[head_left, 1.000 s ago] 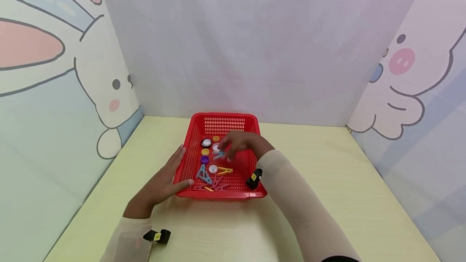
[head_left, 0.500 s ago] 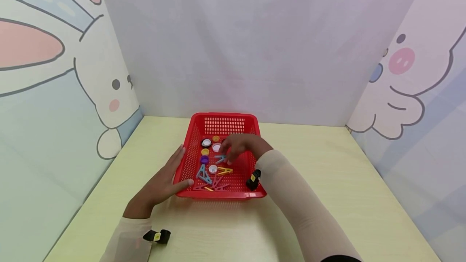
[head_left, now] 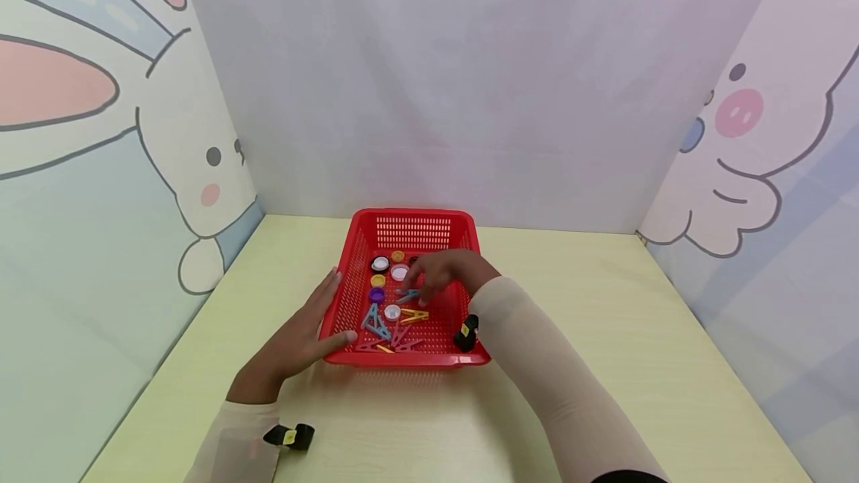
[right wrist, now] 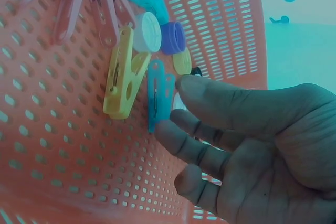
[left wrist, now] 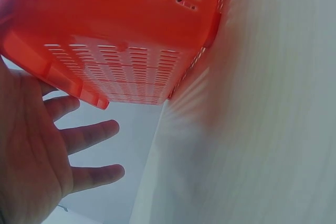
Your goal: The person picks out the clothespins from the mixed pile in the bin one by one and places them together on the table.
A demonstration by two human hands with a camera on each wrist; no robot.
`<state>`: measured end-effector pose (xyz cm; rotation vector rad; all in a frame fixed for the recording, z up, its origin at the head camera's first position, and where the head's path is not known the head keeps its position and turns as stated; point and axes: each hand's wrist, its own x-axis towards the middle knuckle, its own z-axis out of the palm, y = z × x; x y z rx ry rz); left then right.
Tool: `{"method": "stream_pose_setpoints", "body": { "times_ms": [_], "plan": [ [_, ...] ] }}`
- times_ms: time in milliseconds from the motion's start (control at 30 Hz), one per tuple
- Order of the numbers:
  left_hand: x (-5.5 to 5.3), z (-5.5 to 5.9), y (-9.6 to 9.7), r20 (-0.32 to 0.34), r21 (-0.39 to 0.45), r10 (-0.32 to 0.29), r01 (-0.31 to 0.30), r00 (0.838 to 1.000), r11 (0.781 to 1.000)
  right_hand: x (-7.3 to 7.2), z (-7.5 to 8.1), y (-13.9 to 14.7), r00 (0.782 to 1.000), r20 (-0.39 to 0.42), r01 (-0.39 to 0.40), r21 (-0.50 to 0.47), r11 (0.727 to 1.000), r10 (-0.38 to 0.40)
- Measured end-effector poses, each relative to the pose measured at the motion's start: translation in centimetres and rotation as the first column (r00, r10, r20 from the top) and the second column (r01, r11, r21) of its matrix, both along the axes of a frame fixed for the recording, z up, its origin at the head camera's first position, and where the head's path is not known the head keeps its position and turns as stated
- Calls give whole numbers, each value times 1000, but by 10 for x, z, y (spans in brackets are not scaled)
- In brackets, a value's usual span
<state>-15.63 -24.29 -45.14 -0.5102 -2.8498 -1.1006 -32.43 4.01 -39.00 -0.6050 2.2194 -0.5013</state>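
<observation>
A red perforated basket (head_left: 414,212) holds clothespins and bottle caps. My left hand (head_left: 305,338) rests along its left rim with thumb over the near corner; in the left wrist view its fingers (left wrist: 89,136) are spread. Inside the basket, my right hand (head_left: 439,268) hovers with loosely bent fingers. Its fingertips are right beside a blue clothespin (right wrist: 159,95), with a gap between thumb and fingers. Closer to me lies a yellow clothespin (head_left: 414,315). A white cap (head_left: 392,312) and a purple cap (head_left: 377,294) sit to the left of these.
Pink clothespins (head_left: 399,332) and another group of blue clothespins (head_left: 376,321) lie at the basket's near end. Yellow, white and black caps line its far left. The pale wooden table (head_left: 570,334) meets a grey back wall (head_left: 456,95) and printed side panels.
My right hand has drawn slightly toward me and right. The blue clothespin beside its fingertips has shifted a little the same way. The left hand stays on the rim.
</observation>
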Motion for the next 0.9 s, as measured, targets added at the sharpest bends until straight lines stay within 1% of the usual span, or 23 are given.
{"method": "stream_pose_setpoints", "body": {
  "times_ms": [167,367,533,633,767,900],
  "plan": [
    [0,-1,-1,1,7,-4,4,1000,1000,1,-1,-2,1000,-19,-4,43,999,5],
    [-1,-2,-1,3,2,-1,1,1000,1000,1,-3,-3,1000,-10,-18,73,997,18],
    [-2,-3,-1,-1,1,-3,3,1000,1000,1,-2,-4,1000,2,15,91,996,-15],
    [-2,-3,-1,-2,1,-7,7,1000,1000,-1,-2,-5,1000,0,20,102,995,-20],
    [-2,-2,-1,-4,3,-9,9,1000,1000,-2,-3,-3,1000,-9,27,76,997,-26],
    [-1,-1,-1,-4,6,-11,11,1000,1000,-5,-4,-1,998,-37,41,-7,999,-42]
  ]
}}
